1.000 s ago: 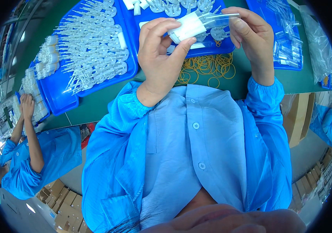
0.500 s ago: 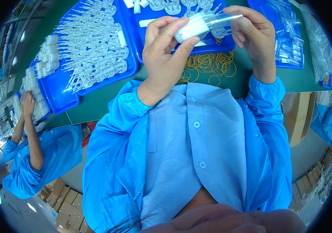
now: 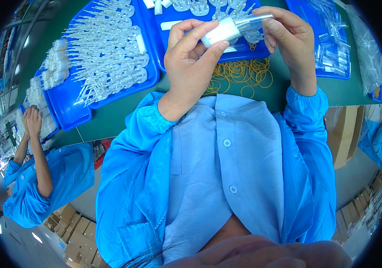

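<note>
My left hand (image 3: 188,62) is closed round a white cylindrical plastic part (image 3: 221,34), thumb below and fingers above. A clear tube (image 3: 251,21) meets the right end of this part, in line with it and tilted slightly up. My right hand (image 3: 291,38) pinches the tube's far end between thumb and fingers. Whether the tube sits inside or around the white part I cannot tell. Both hands are above the front of a middle blue tray (image 3: 233,56), which holds several white pieces with thin stems. Loose yellow rubber bands (image 3: 242,73) lie on the table just in front of it.
At left, a blue tray (image 3: 153,73) is crowded with white stemmed pieces (image 3: 110,49). Another blue tray (image 3: 344,73) at right holds clear tubes (image 3: 334,49). Plastic bags (image 3: 367,49) lie beyond it. A co-worker in blue (image 3: 52,178) works at the far left.
My right hand has shifted slightly left with the tube, which stands out a little less from the white part. My left hand keeps nearly the same place.
</note>
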Motion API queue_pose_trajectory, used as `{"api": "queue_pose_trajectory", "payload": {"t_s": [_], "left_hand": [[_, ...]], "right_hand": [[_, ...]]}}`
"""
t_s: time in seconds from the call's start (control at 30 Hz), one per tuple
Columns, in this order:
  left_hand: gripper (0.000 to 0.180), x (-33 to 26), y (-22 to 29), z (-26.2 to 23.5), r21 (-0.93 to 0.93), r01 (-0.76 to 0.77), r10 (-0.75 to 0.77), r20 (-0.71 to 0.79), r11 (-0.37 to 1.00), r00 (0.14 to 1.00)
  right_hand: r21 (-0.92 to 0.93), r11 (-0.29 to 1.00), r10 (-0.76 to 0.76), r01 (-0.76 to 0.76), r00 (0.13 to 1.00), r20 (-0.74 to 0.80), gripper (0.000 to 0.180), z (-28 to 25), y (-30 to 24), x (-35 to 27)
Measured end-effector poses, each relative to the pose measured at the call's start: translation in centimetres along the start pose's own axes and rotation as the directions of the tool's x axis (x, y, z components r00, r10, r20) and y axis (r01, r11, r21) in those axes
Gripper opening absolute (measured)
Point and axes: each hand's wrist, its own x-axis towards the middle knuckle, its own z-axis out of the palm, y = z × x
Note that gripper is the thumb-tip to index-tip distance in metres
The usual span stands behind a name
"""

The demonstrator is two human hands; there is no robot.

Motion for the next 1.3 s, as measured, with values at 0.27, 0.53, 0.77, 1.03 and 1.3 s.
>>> {"api": "queue_pose_trajectory", "payload": {"t_s": [0.27, 0.53, 0.77, 1.03, 1.3], "left_hand": [[0.032, -0.1, 0.0, 0.0, 0.058, -0.018, 0.019, -0.024, 0.998, 1.0], [0.023, 0.0, 0.0, 0.0, -0.069, 0.022, -0.023, -0.013, 0.997, 1.0], [0.023, 0.1, -0.2, -0.3, 0.012, -0.006, 0.006, -0.007, 1.0, 1.0], [0.029, 0.2, -0.1, -0.6, 0.197, -0.178, 0.175, 0.035, 0.964, 0.984], [0.03, 0.3, -0.2, -0.5, 0.175, -0.272, 0.27, 0.035, 0.946, 0.962]], "right_hand": [[-0.198, 0.978, -0.063, 0.067, 0.998, 0.029, 0.027, -0.1, 0.5, -0.2], [-0.049, 0.998, -0.044, 0.049, 0.996, 0.083, 0.028, 0.1, 0.8, -0.2], [-0.046, 0.99, -0.125, 0.133, 0.981, 0.148, 0.027, -0.3, 1.1, 0.0], [0.086, 0.98, -0.19, 0.178, 0.966, 0.175, 0.02, 0.0, 0.3, 0.3], [0.026, 0.992, -0.13, 0.127, 0.981, 0.147, 0.018, 0.7, -1.1, 0.0]]}}
